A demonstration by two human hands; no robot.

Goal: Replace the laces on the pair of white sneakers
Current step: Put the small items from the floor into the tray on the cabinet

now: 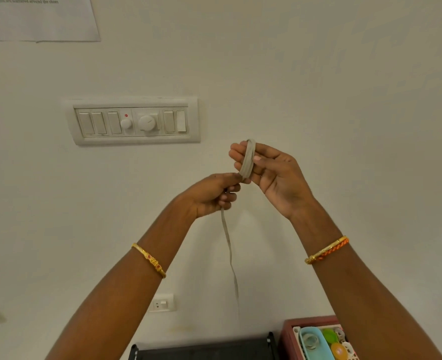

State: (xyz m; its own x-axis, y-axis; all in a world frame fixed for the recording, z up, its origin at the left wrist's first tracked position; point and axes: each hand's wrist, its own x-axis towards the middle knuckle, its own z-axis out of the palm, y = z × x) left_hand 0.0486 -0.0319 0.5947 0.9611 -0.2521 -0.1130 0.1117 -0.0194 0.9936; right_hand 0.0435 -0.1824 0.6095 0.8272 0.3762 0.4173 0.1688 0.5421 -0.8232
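A flat grey-white shoelace (pixel 248 159) is wound in several turns around the fingers of my right hand (pixel 269 175), which is raised in front of the wall with its fingers curled through the coil. My left hand (pixel 212 196) pinches the lace just below the coil. The loose tail of the lace (pixel 230 253) hangs down from my left hand and ends well above the black tray. The white sneakers are out of sight.
A white switch panel (pixel 134 122) is on the wall at the left. A small socket (pixel 162 302) sits lower down. A black tray (pixel 204 350) and a maroon box (pixel 288 333) with colourful plastic items lie at the bottom edge.
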